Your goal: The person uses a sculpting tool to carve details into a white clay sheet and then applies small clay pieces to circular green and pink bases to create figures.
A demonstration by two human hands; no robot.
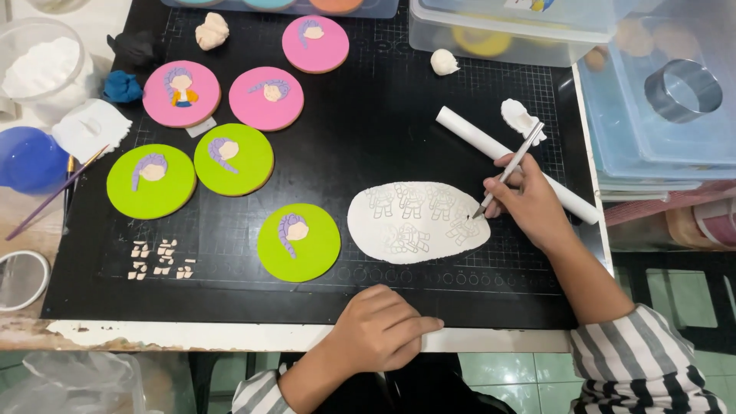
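My right hand (529, 201) grips a thin metal craft knife (511, 165), its tip touching the right side of a flat white oval of rolled paste (368, 222) stamped with several small figure outlines. My left hand (379, 328) rests loosely curled on the near edge of the black cutting mat (360, 130), holding nothing. A white rolling pin (468, 132) lies diagonally behind my right hand.
Three pink discs (266, 98) and three green discs (298, 242) with purple-haired faces lie on the mat. Small cut beige pieces (159, 259) sit at lower left. Lumps of paste, a paintbrush (54, 195), clear plastic boxes (506, 31) and a metal ring cutter (682, 90) surround the mat.
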